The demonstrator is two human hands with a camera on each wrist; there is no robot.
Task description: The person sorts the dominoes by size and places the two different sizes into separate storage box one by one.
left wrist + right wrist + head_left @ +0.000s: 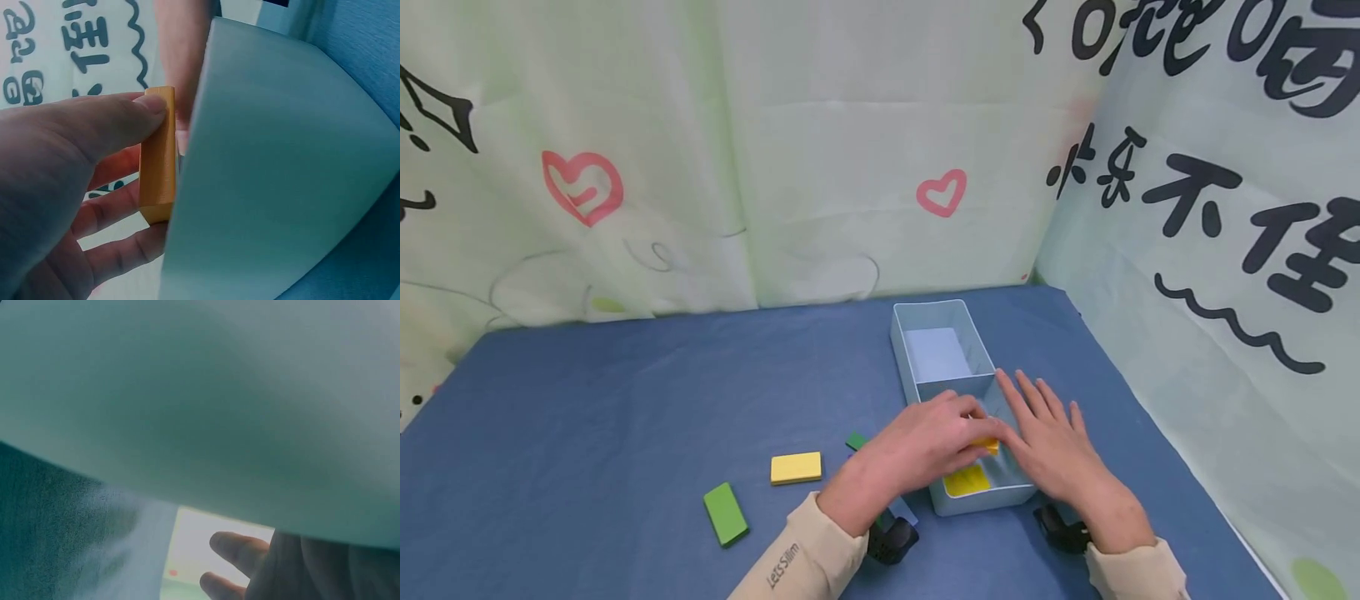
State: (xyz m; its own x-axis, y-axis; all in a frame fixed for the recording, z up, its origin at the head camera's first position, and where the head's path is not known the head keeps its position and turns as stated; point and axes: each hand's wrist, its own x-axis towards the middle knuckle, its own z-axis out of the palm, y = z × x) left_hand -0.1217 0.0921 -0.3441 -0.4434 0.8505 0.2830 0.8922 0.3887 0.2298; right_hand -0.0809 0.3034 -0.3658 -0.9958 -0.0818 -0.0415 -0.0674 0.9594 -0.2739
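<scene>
We find the left hand (pixel 943 437) pinching an orange-yellow block (pixel 157 156) between thumb and fingers. We place this block at the opening of the near compartment of a light blue box (pixel 936 498); whether it touches the box wall we cannot tell.

We find the right hand (pixel 1051 442) holding nothing that we can see, its fingers straight and spread wide over the right side of the box. Its thumb side lies just beside the left fingertips; we cannot confirm contact between them.

Inside the near compartment we note a yellow block (pixel 967 481) lying by the near wall. A divider separates this compartment from the far one.

On the blue cloth (pixel 625 417), left of the box, we record a yellow block lying flat and, nearer and further left, a green block (pixel 726 514) set at an angle. A second green piece (pixel 856 441) and a blue piece (pixel 903 510) show beside the left forearm, both partly hidden. We note dark devices at both wrists.
</scene>
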